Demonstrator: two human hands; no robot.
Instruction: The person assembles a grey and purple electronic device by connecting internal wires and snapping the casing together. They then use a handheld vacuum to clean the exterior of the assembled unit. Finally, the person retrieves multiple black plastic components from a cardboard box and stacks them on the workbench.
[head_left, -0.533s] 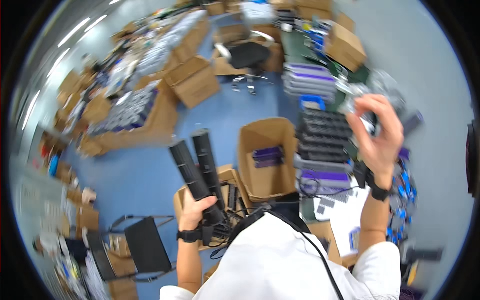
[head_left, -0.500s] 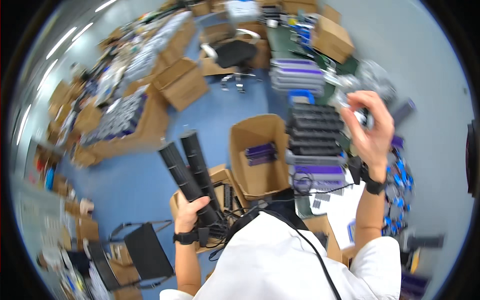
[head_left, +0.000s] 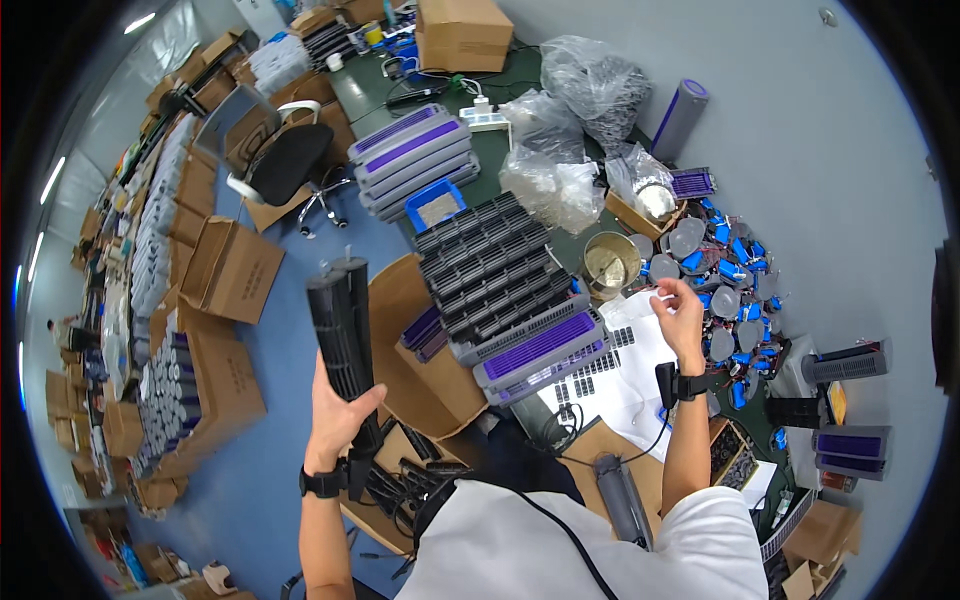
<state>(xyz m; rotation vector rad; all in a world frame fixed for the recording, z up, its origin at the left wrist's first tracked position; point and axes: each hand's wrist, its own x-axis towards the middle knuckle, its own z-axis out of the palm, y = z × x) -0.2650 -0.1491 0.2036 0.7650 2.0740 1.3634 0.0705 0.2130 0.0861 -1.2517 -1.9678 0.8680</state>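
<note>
Two black ribbed plastic tubes (head_left: 340,325) stand nearly upright side by side, with my left hand (head_left: 340,415) wrapped round their lower part. Thin pale pins stick up from their top ends. My right hand (head_left: 682,322) is over the right edge of a white paper sheet (head_left: 640,395), its fingers curled and the thumb close to the index finger. Whatever is in that pinch is too small to make out. Small dark rectangular pieces (head_left: 575,388) lie in rows on the sheet. Beyond my right hand sits a round metal tin (head_left: 610,262).
Black slotted parts (head_left: 490,265) are stacked beside grey-and-purple housings (head_left: 545,360). An open carton (head_left: 430,390) stands left of them; another box (head_left: 365,515) with black parts is below my left hand. Blue-and-grey wired parts (head_left: 735,290) are piled along the wall, near plastic bags (head_left: 590,90).
The view has swung to the right. My left hand has brought the two spread tubes together and more upright. My right hand has come down from a raised position to near the paper.
</note>
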